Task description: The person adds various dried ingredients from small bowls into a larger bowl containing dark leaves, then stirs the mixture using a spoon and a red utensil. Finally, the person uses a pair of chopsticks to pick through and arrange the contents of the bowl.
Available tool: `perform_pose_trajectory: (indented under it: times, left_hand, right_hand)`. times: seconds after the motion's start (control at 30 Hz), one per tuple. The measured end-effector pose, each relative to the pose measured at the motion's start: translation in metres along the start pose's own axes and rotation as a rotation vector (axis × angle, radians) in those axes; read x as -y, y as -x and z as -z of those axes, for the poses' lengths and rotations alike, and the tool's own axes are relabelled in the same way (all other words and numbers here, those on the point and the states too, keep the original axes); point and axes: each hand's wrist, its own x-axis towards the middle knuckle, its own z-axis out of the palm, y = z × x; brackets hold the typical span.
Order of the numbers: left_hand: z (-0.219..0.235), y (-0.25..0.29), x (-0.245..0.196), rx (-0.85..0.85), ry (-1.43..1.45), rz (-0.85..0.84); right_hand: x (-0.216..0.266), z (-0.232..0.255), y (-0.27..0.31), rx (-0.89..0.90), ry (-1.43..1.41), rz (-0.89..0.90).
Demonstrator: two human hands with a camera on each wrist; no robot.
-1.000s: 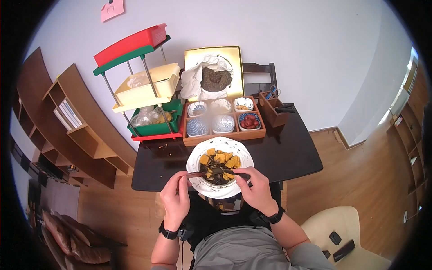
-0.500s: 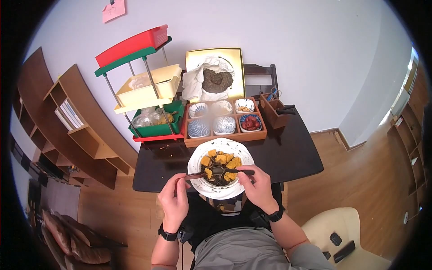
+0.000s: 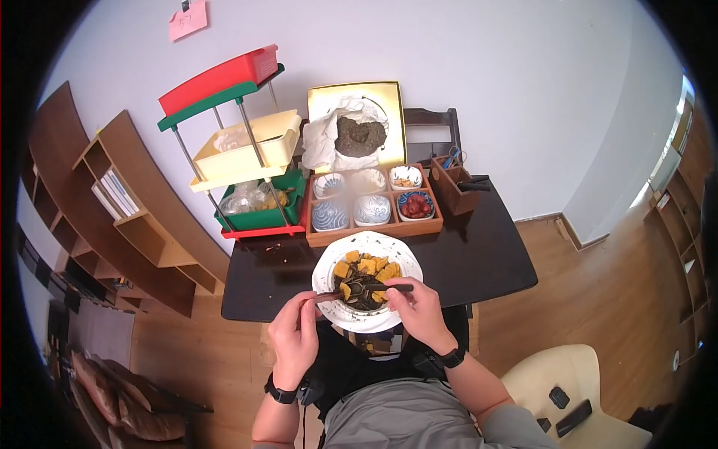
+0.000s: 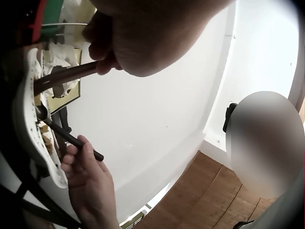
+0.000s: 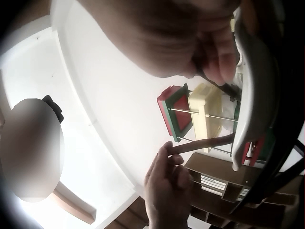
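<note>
A white plate (image 3: 323, 278) near the table's front edge holds yellow chunks (image 3: 367, 266) and dark shredded pieces (image 3: 366, 301). The left hand (image 3: 295, 329) pinches a reddish-brown utensil (image 3: 327, 297), its far end over the plate's left side beside a yellow piece (image 3: 345, 290). From the right, the right hand (image 3: 420, 314) grips a dark spoon (image 3: 356, 288) by its handle, the bowl end among the food. In the left wrist view the spoon's black handle (image 4: 66, 136) runs between thumb and fingers of the right hand (image 4: 90, 186). The utensil's working end is partly hidden.
Behind the plate stands a wooden tray (image 3: 351, 236) of small bowls, one with red fruit (image 3: 415, 206). A tiered rack (image 3: 262, 230) is at left, a gold box (image 3: 321, 91) with paper at the back, and a wooden holder (image 3: 458, 196) at right.
Both hands and their utensils have shifted slightly over the food. The left hand sits a little further right, and a yellow piece now lies beside the spoon, near the left utensil's end.
</note>
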Motion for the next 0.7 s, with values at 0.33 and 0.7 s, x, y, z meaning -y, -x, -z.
perform_pose_trajectory:
  times: [0.33,0.7]
  left_hand:
    - [-0.007,-0.003,-0.001,0.019,0.069,0.013]
    - [-0.031,-0.005,-0.003,0.064,0.108,-0.140]
  right_hand:
    - [-0.015,0.013,-0.001,-0.085,-0.281,-0.137]
    - [-0.020,0.036,0.007,-0.180,-0.384,-0.213]
